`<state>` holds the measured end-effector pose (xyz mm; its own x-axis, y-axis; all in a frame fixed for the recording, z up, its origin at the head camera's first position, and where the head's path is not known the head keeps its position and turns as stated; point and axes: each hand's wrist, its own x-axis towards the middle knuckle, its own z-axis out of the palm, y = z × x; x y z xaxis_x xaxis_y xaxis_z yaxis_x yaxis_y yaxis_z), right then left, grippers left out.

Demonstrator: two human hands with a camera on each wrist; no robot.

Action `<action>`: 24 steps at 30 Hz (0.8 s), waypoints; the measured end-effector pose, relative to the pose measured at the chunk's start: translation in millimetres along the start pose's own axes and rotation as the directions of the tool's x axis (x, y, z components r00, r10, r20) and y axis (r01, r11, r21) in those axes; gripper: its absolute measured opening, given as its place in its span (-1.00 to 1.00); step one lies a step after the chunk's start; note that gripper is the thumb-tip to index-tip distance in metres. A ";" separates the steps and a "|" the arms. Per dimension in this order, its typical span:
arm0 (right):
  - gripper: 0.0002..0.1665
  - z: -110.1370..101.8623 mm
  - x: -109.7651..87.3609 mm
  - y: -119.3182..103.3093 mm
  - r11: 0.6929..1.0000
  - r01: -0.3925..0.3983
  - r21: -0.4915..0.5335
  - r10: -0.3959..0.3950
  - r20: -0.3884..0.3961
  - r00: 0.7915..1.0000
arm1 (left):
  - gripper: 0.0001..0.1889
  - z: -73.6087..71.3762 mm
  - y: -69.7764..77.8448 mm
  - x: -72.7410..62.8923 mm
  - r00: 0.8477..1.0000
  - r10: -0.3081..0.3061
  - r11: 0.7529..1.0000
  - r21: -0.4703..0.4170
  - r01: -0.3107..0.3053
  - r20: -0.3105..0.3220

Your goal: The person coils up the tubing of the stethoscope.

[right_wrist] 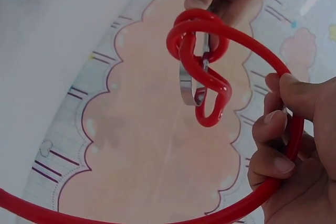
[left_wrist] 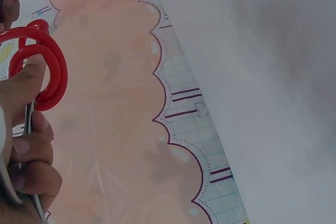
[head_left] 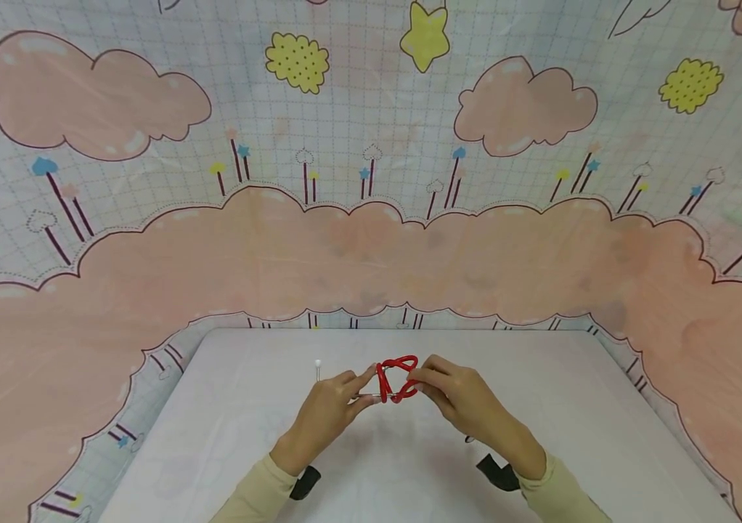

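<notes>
In the head view my left hand and right hand face each other above the white table. Between them is a glossy red cord, looped and crossed over itself around a silver metal piece with a curved band. My left fingers pinch the metal piece by its straight rod, and the thumb lies against the coiled red loops in the left wrist view. A wide arc of the cord runs through my right hand, whose thumb and curled fingers grip it. Part of the metal is hidden behind the red loops.
A thin rod with a white ball tip rises behind my left hand. Dark patches show by both wrists. The white table ends at its back edge before a cloud-patterned cloth.
</notes>
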<state>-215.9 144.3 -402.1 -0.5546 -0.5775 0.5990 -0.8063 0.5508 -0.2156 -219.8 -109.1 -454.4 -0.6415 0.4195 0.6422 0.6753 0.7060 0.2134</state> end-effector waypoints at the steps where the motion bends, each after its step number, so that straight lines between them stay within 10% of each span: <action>1: -0.69 -0.4 0.8 0.7 1.000 -0.002 -0.004 0.002 0.001 1.000 | -0.44 -0.2 0.7 0.0 1.000 -0.003 1.000 -0.001 0.003 0.015; 13: -0.74 1.3 8.9 13.8 0.999 0.051 0.014 -0.051 -0.023 0.998 | -0.48 -0.7 7.0 1.1 0.986 0.110 0.993 0.020 -0.113 0.127; 24: -0.74 0.7 11.3 24.6 0.990 -0.016 0.139 0.000 0.116 0.993 | -0.47 -5.6 11.3 1.1 0.965 0.205 0.979 -0.024 -0.204 0.162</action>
<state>-242.1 150.9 -401.2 -0.5747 -0.6438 0.5052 -0.8180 0.4707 -0.3307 -210.9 -103.8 -447.2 -0.5395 0.6423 0.5445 0.8005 0.5917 0.0953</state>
